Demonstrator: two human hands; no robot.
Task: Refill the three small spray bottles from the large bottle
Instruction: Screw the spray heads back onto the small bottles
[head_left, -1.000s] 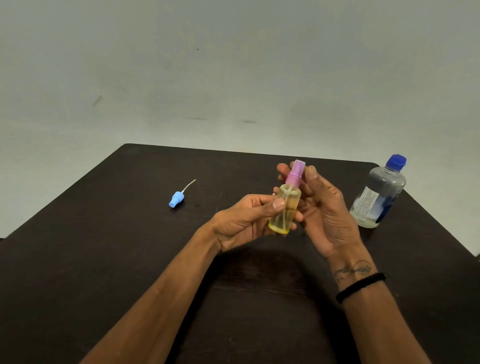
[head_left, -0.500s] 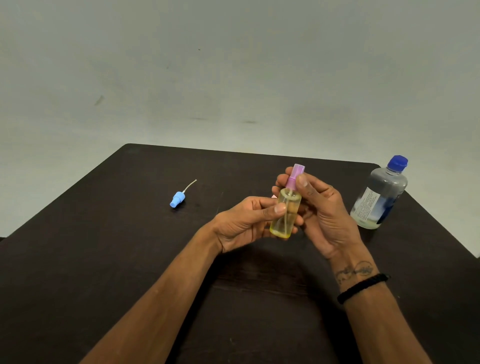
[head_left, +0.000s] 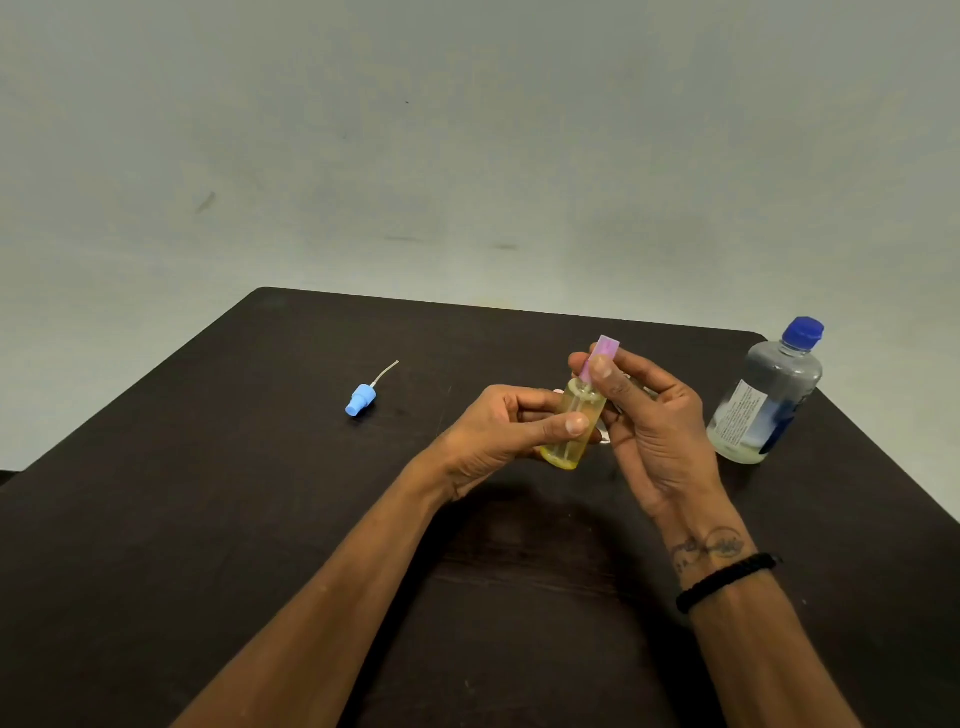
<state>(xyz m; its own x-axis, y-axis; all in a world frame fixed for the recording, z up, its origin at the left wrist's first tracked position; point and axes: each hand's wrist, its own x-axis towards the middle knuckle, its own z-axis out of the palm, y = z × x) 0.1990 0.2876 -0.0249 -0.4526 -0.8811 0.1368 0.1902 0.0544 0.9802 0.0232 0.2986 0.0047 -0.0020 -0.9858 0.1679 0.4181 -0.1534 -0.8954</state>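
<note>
A left hand (head_left: 498, 431) grips a light, likely slippery yellow spray bottle (head_left: 569, 434) by its body while right-hand fingers (head_left: 605, 371) pinch its pink cap (head_left: 601, 353), the better hold for twisting.

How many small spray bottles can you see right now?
1: the yellow spray bottle, held between left hand and right hand above the table. Others are out of view.

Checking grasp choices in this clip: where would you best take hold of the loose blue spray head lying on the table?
Probably by its stubby blue body, pinched across the sides from above. The blue spray head lies flat on the table, and its thin tube points away toward the far edge; the tube looks too slender to hold firmly.
</note>
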